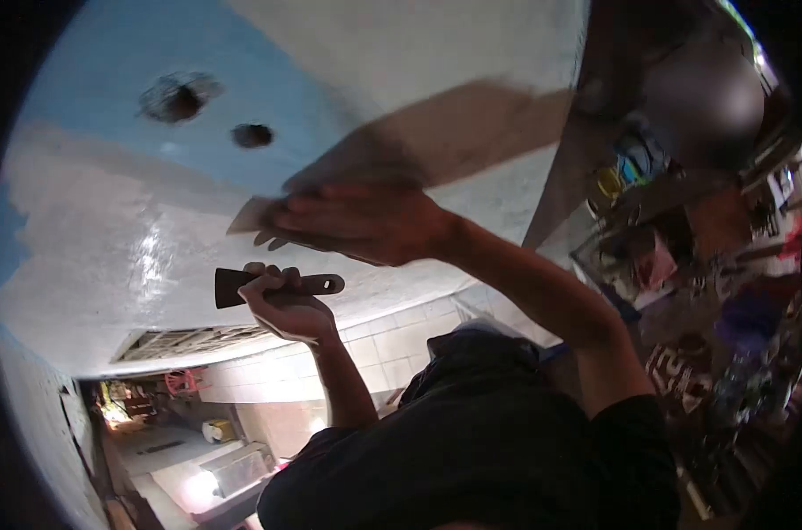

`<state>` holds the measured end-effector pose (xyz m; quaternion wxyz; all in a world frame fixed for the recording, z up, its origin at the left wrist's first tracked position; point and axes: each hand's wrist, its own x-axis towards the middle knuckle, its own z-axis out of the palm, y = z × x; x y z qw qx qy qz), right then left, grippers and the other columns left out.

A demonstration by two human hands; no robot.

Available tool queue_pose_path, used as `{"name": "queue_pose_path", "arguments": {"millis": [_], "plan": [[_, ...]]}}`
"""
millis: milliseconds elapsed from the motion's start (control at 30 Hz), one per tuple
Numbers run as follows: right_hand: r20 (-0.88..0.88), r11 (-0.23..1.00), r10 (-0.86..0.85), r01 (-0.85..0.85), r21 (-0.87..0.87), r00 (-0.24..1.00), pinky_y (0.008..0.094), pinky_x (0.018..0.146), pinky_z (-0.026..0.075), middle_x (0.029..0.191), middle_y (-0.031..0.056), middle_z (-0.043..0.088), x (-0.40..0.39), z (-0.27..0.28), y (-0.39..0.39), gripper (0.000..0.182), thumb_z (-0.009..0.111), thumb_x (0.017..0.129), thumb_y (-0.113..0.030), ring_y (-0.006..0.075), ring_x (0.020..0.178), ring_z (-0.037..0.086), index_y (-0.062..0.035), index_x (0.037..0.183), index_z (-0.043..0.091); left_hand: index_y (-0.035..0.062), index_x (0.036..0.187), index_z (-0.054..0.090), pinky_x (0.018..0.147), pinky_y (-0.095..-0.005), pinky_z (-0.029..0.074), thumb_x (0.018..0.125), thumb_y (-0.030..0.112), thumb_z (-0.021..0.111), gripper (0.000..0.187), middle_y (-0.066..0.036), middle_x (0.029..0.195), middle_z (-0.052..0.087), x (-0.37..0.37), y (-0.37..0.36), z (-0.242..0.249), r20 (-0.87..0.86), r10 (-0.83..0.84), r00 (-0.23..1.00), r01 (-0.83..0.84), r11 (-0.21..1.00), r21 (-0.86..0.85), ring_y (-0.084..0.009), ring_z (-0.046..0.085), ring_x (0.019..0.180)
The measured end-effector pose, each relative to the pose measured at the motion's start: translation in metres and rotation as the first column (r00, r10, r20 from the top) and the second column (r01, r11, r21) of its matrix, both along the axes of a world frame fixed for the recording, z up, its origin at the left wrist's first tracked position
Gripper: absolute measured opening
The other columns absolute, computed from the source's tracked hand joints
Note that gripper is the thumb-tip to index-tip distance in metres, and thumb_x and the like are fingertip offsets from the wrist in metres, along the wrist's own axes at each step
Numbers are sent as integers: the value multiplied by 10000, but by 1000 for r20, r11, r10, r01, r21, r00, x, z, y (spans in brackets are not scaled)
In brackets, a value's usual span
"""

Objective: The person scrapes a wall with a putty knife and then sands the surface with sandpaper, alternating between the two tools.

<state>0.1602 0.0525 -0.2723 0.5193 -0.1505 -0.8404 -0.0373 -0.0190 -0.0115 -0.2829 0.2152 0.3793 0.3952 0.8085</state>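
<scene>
My left hand (290, 305) is closed around the handle of a putty knife (308, 284), its dark blade pointing left, a little off the wall. Above it, my right hand (365, 223) is blurred and lies along the wall (100, 212). A pale flat piece (249, 215), perhaps a sheet of sandpaper, sticks out past its fingertips, and the fingers are pressed together over it. Blue paint and patches of whitish filler cover the wall. Two dark holes, a bigger one (184, 102) and a smaller one (252, 135), lie up and left of my right hand.
A slatted vent opening (189, 343) is below the putty knife, with white tiles (392, 344) beside it. Many mixed items, among them a purple bundle (750, 320), crowd the right side. A bright lamp (205, 486) shines at lower left.
</scene>
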Motion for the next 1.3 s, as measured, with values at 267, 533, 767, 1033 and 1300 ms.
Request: {"name": "queue_pose_path", "arguments": {"millis": [267,533,767,1033,1300], "plan": [[153,876,-140,194,-442,978,449,853,469,1137,227,550,86,-166,-64,270,585,820,-12,372,1061,543,27,1084,548,34,717,559,468,-227,330,948,287,474,353,-36,624,507,35,-16,-29,-258,-297,920,263,952,-157,-79,427,521],[-582,283,-705,-591,-755,405,383,957,382,1277,136,477,138,-145,-138,421,429,971,-279,260,1140,479,-7,1292,432,9,1044,628,762,-355,462,878,475,548,501,-165,987,644,121,-23,-87,-545,-782,303,309,621,-720,-238,598,867],[-629,207,-671,-715,-668,393,386,961,416,1301,138,451,129,-130,-172,452,437,972,-288,241,1170,468,-17,1331,388,-23,1149,567,855,-381,459,866,521,552,614,-174,1056,634,152,-22,-58,58,-997,54,523,-21,-852,-254,604,968],[-331,242,-750,-228,-943,573,353,833,489,1128,122,500,133,-123,-189,405,502,942,-205,219,1013,550,-48,1288,362,6,1163,548,811,-336,467,886,406,579,488,-139,1005,649,151,-32,-46,-33,-923,384,621,285,-731,-193,613,920],[-544,151,-595,-583,-799,591,354,794,508,1078,161,494,101,-90,-206,673,568,889,-74,231,932,575,-139,1354,86,-14,1154,544,789,-267,446,921,313,567,402,-60,990,624,166,-44,-20,239,-907,348,872,220,-436,-91,542,919]]}}
